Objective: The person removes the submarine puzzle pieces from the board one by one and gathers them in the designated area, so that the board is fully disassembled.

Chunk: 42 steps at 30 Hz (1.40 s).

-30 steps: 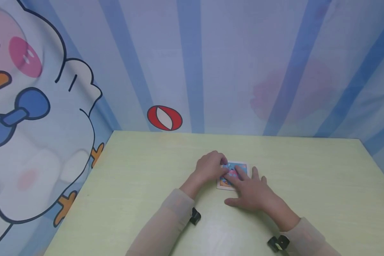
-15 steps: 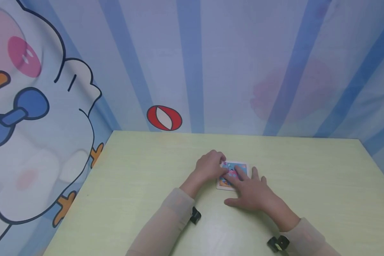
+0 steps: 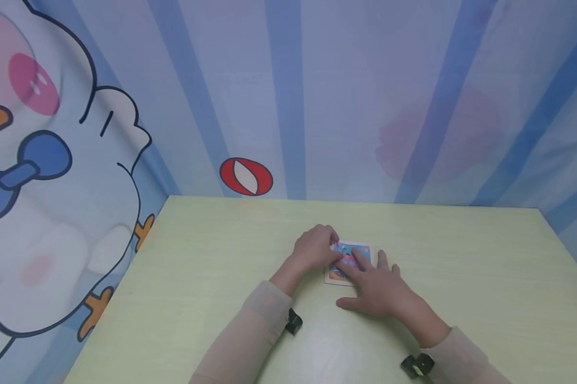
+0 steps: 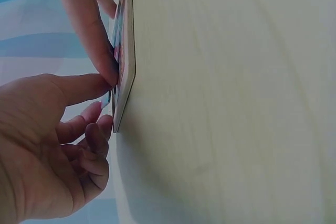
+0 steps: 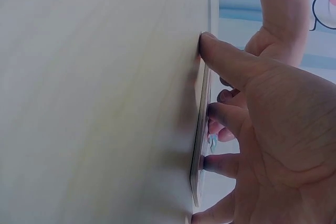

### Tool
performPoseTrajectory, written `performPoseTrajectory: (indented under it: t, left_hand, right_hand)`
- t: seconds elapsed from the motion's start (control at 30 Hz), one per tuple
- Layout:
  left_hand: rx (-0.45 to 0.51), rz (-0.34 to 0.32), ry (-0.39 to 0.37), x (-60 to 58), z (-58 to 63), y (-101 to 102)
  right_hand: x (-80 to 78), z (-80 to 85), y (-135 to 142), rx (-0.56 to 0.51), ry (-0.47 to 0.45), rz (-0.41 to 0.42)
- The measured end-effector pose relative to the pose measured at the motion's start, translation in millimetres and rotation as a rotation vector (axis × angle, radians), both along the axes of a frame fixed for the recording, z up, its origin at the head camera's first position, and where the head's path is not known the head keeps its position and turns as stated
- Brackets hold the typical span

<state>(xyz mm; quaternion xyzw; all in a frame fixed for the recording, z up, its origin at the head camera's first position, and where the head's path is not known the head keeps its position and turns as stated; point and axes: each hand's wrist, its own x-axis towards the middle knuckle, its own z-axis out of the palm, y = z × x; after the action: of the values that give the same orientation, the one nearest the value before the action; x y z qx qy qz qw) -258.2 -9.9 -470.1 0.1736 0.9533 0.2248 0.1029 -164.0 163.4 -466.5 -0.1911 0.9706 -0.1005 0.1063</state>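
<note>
A small square picture puzzle (image 3: 364, 249) with a pale rim and a blue, pink and orange print lies flat on the table. My left hand (image 3: 314, 248) is at its left side, thumb and fingertips over the edge. Between them, in the left wrist view, is a small thin bluish puzzle piece (image 4: 106, 99), tilted up from the puzzle's surface and mostly covered by the fingers. My right hand (image 3: 381, 288) spreads over the puzzle's right part, with straight fingers (image 5: 223, 165) pressing on its face. The right thumb (image 5: 223, 56) rests on the table in front of it.
The pale yellow table (image 3: 211, 250) extends around both hands. Behind it hangs a blue striped cloth wall (image 3: 341, 106), with a printed cartoon bird on the left. Dark wrist cameras (image 3: 418, 366) sit under both sleeves.
The left fingers have shifted very slightly at the puzzle's upper left corner, showing a little more of the print. The right hand stays in place.
</note>
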Motion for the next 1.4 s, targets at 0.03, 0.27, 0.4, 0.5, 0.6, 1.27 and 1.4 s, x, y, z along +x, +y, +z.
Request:
performPoseTrajectory:
  t: [0.03, 0.27, 0.4, 0.5, 0.6, 1.27, 1.4]
  left_hand:
    - [0.013, 0.002, -0.003, -0.1, 0.0, -0.2]
    - [0.123, 0.038, 0.013, 0.7, -0.6, -5.2]
    - [0.173, 0.064, 0.026, 0.4, 1.2, -13.9]
    - [0.194, 0.088, 0.024, -0.3, 4.2, -23.6]
    - [0.204, 0.122, 0.014, -1.1, 6.8, -35.8]
    - [0.216, 0.289, -0.034, -13.0, 0.8, -136.3]
    - [0.203, 0.308, -0.042, -15.6, -0.2, -146.7]
  right_hand:
    - [0.2, 0.1, -0.2, 0.002, 0.002, 0.001]
    - [0.3, -0.2, -0.5, 0.001, 0.011, 0.003]
    - [-0.2, -0.6, -0.5, -0.002, 0.007, -0.001]
    - [0.0, -0.4, -0.6, 0.002, 0.002, 0.0]
    - [0.2, -0.5, -0.6, 0.008, 0.003, 0.002]
    - [0.3, -2.4, 1.0, -0.01, -0.003, 0.005]
    - [0.3, -1.7, 1.0, -0.01, -0.005, 0.007]
